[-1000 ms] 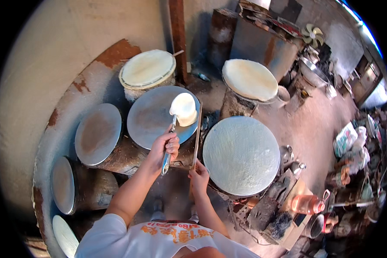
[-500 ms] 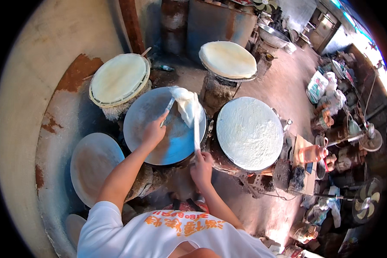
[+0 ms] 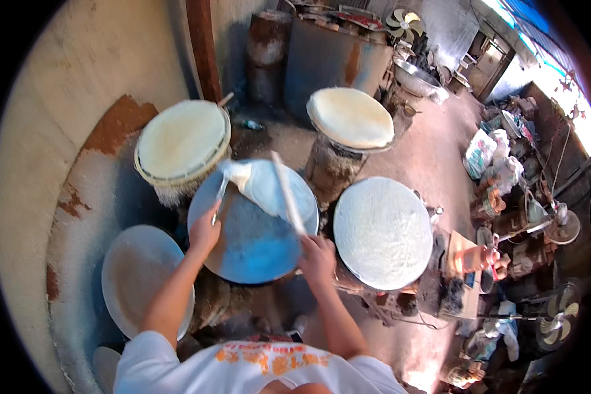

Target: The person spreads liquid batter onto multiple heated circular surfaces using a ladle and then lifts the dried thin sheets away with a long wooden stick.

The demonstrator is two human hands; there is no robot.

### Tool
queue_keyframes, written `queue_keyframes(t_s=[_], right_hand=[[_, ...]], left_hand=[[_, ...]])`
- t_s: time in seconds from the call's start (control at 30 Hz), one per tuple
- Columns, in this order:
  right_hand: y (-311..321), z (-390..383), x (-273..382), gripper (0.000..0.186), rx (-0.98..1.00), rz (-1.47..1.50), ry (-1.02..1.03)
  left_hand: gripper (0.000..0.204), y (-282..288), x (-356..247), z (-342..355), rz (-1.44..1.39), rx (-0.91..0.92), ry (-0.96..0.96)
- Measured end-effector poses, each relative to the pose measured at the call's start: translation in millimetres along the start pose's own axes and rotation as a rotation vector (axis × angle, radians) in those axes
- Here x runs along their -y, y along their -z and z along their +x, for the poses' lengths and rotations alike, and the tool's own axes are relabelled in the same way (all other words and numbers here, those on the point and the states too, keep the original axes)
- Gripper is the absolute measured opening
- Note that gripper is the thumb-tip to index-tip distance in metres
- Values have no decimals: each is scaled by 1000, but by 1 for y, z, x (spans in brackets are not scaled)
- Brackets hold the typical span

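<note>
A round dark griddle [image 3: 253,253] lies in front of me, with a soft mass of pale batter or dough [image 3: 261,190] toward its far side. My left hand [image 3: 205,231] is closed round a narrow scraper-like tool [image 3: 220,192], whose far end meets the left side of the pale mass. In my right hand [image 3: 318,261] is a long, flat wooden spreading stick [image 3: 287,194]. It slants up to the left along the right side of the mass. Both hands are near the griddle's edges. Motion blurs the tool tips, so their exact contact is unclear.
Right of the griddle is another coated white [image 3: 383,233]. Farther back stand two round stacks of thin pancakes, left [image 3: 182,136] and right [image 3: 350,118]. A bare round plate [image 3: 144,276] leans at my left. Bottles, bags and a fan [image 3: 558,317] crowd the right side.
My left hand and its tool have moved left, and the pale mass now reaches farther left. The wooden stick has tipped from upright to a leftward slant. The whole view has shifted.
</note>
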State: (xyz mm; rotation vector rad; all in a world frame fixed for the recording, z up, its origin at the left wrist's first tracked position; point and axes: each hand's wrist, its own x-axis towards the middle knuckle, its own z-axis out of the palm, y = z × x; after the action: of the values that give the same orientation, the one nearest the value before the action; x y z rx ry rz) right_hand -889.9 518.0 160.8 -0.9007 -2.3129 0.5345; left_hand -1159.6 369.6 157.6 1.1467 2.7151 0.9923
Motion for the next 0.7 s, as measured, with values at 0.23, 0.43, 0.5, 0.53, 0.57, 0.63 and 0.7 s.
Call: queue_keyframes(t_s=[0.23,0.43,0.5,0.53,0.57,0.63,0.7], right_hand=[[-39,5,28,35,80,105,28],[-13,12,-8,36,80,87,94],[-31,17,5,37,111,209,72],[-33,26,10,39,153,205,71],[-32,37,12,39,149,217,83],[-27,48,19,41,249,207,249],[-12,54,15,39,266,220,332]], left_hand=[[62,19,-4,-28,-12,83,232],[62,59,3,-65,-148,91,383],[65,49,14,-79,-144,-6,269],[65,56,-9,-80,-96,74,376],[65,66,-30,-80,-39,153,484],[64,69,-29,-92,-67,190,591],[63,60,-8,-110,-192,61,557]])
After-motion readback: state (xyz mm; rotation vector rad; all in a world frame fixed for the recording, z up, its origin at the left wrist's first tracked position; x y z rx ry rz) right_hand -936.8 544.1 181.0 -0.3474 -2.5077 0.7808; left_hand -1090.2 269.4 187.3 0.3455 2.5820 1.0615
